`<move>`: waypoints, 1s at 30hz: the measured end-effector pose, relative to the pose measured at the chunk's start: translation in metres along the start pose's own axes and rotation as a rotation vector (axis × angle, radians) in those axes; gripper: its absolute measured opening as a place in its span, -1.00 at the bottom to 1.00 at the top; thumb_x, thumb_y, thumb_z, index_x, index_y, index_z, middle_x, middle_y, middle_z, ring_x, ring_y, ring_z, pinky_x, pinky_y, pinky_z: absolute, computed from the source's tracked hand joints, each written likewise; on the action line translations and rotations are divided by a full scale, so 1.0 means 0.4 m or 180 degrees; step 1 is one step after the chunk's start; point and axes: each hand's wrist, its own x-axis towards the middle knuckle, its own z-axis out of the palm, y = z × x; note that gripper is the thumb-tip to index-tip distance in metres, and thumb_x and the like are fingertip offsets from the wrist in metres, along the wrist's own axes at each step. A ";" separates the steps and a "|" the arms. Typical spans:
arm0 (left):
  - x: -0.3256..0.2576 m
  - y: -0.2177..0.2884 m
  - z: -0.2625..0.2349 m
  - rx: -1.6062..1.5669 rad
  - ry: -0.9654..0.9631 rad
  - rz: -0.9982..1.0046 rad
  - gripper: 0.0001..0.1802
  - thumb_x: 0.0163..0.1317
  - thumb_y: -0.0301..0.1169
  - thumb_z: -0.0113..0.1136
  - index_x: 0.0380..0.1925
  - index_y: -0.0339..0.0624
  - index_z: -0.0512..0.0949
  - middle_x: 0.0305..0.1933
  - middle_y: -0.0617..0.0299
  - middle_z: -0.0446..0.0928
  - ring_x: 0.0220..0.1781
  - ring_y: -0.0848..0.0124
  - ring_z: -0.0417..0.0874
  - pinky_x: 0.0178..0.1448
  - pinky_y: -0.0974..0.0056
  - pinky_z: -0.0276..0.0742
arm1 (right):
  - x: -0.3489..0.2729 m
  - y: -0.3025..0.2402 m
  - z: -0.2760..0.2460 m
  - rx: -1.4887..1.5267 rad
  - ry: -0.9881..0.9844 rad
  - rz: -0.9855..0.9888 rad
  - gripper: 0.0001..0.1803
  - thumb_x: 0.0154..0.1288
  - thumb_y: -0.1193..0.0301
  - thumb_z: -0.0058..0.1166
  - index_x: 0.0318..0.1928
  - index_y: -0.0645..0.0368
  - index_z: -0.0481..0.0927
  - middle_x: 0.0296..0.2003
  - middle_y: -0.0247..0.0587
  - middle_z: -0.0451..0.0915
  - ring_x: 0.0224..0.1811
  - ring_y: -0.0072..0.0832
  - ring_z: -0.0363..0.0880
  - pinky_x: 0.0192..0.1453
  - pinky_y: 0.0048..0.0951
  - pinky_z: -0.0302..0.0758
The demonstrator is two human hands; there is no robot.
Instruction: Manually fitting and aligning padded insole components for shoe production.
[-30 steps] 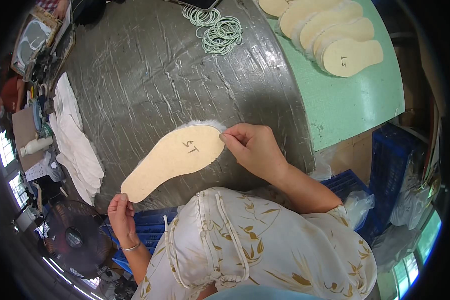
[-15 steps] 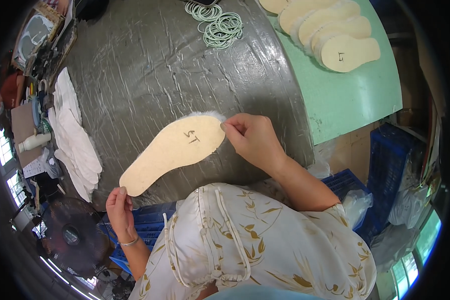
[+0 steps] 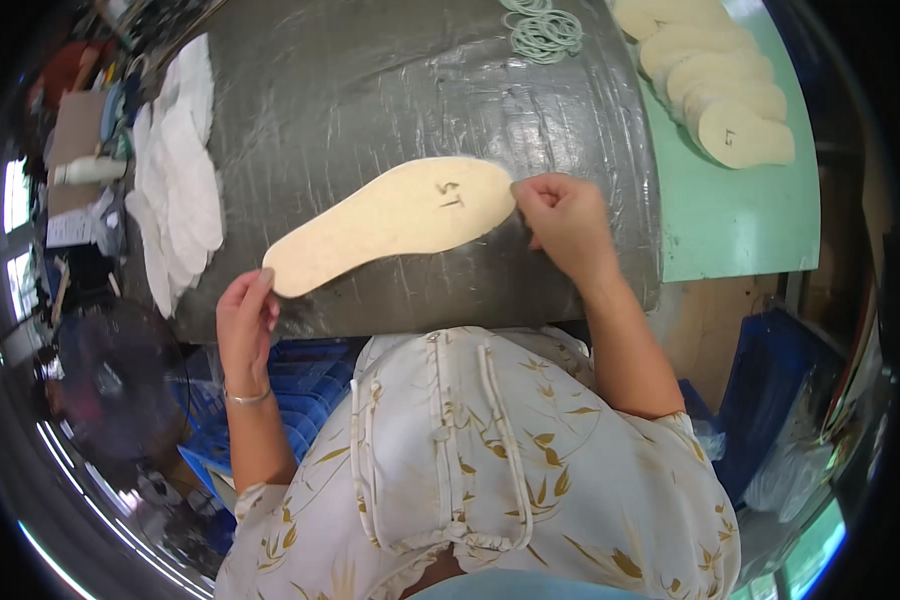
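Observation:
A cream-coloured shoe insole (image 3: 380,222) with a dark handwritten mark is stretched between my two hands above the grey, plastic-covered table (image 3: 370,110). My left hand (image 3: 247,308) pinches its narrow heel end between thumb and fingers. At the wide toe end, my right hand (image 3: 567,222) grips the edge, its other fingers curled in. The marked side faces up; the underside is hidden. On the left of the table lies a pile of white fluffy insoles (image 3: 178,190). Several cream insoles (image 3: 742,132) overlap in a row on the green board (image 3: 710,230) at the right.
Pale green rubber bands (image 3: 547,36) lie at the table's far side. Blue plastic crates (image 3: 300,400) stand below the near edge, with another blue crate (image 3: 770,390) at the right. A fan (image 3: 120,385) stands at lower left, and a white bottle (image 3: 90,170) beyond the table's left edge.
The view has shifted, so table and piles sit differently in the picture. Both hands still hold the insole by its ends. The fluffy fringe seen along its toe edge earlier no longer shows.

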 end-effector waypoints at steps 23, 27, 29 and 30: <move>0.005 -0.112 0.007 -0.0848 -0.0657 -0.0253 -0.81 0.35 -0.31 0.20 -0.21 -0.20 0.51 -0.21 0.21 0.63 -0.21 0.43 0.69 -0.11 0.30 0.70 | 0.001 -0.011 0.020 -0.0502 0.0176 -0.0016 -0.71 0.20 0.35 0.22 -0.32 0.43 0.67 -0.59 -0.31 0.55 -0.69 -0.64 0.45 -0.59 -0.56 0.48; 0.007 -0.115 0.012 -0.0834 -0.0690 -0.0197 -0.81 0.37 -0.34 0.17 -0.19 -0.25 0.49 -0.18 0.14 0.62 -0.15 0.40 0.68 -0.07 0.28 0.69 | 0.001 -0.011 0.018 -0.0491 0.0208 0.0036 -0.71 0.19 0.34 0.24 -0.32 0.40 0.68 -0.59 -0.33 0.55 -0.68 -0.66 0.45 -0.58 -0.58 0.49; 0.005 -0.116 0.017 -0.0795 -0.0645 -0.0169 -0.81 0.37 -0.34 0.16 -0.19 -0.25 0.49 -0.18 0.14 0.62 -0.15 0.40 0.68 -0.07 0.28 0.69 | 0.003 -0.006 0.016 -0.0495 0.0223 0.0051 -0.71 0.19 0.33 0.25 -0.31 0.40 0.68 -0.58 -0.33 0.55 -0.68 -0.66 0.45 -0.58 -0.59 0.49; 0.002 -0.116 0.018 -0.0745 -0.0595 -0.0139 -0.81 0.37 -0.34 0.16 -0.20 -0.25 0.49 -0.18 0.14 0.62 -0.15 0.40 0.68 -0.07 0.29 0.69 | 0.005 -0.003 0.016 -0.0490 0.0230 0.0042 -0.71 0.19 0.33 0.25 -0.31 0.39 0.68 -0.58 -0.33 0.55 -0.68 -0.66 0.45 -0.58 -0.59 0.49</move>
